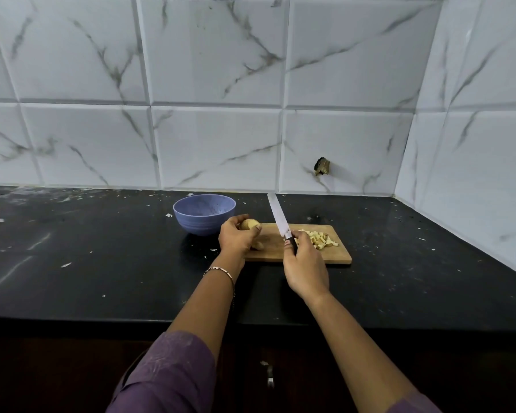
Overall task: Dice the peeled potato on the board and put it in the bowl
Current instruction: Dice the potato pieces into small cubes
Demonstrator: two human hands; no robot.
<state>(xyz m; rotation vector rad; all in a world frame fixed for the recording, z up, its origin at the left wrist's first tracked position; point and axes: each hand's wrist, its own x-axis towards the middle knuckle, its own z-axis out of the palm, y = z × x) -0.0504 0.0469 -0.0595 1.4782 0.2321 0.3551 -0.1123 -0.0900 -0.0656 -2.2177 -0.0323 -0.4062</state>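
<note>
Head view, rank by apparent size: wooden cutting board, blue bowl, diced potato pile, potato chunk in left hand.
1. Rectangular wooden cutting board, though partly covered.
2. Round blue bowl.
3. Pile of pale diced potato.
4. Yellowish potato chunk; the left hand gripping it hides part, so its full extent is unsure.

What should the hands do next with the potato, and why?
Probably lay the potato piece flat on the board: the left hand holds it up, undiced, while the right hand has the knife raised and ready.
</note>
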